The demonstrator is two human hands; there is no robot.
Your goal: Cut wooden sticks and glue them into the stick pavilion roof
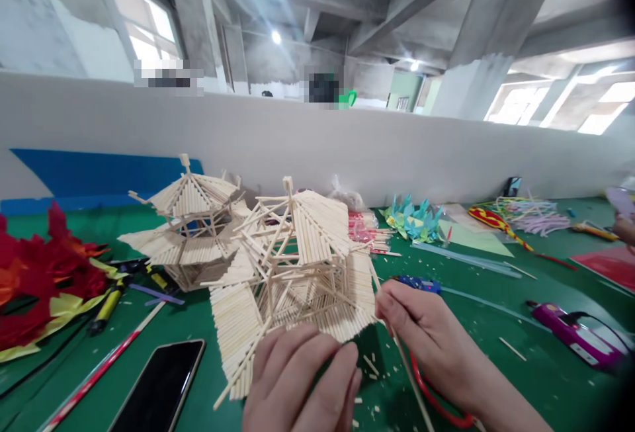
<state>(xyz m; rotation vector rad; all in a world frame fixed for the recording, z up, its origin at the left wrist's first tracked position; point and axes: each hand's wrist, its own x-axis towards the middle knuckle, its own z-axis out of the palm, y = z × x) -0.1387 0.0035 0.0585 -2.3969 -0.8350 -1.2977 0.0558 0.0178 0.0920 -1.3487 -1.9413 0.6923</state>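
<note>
A pavilion model of thin wooden sticks (322,220) stands in front of me, its roof partly covered and its stick frame showing on the left. My left hand (302,379) is curled at the model's front lower edge; its fingertips are partly hidden, and I cannot tell what they grip. Just right of the model, my right hand (421,333) is closed in a pinch on a thin wooden stick (414,386), which slants down toward me. Behind to the left stands a second stick pavilion (191,220) with two roof tiers. Small stick scraps (370,364) lie between the hands.
A phone (159,386) lies front left, near red paper pieces (64,260) and a yellow-black cutter (108,306). To the right are a purple tool (578,336), translucent strips (466,258) and a teal paper flower (414,217). A white partition (421,147) runs behind.
</note>
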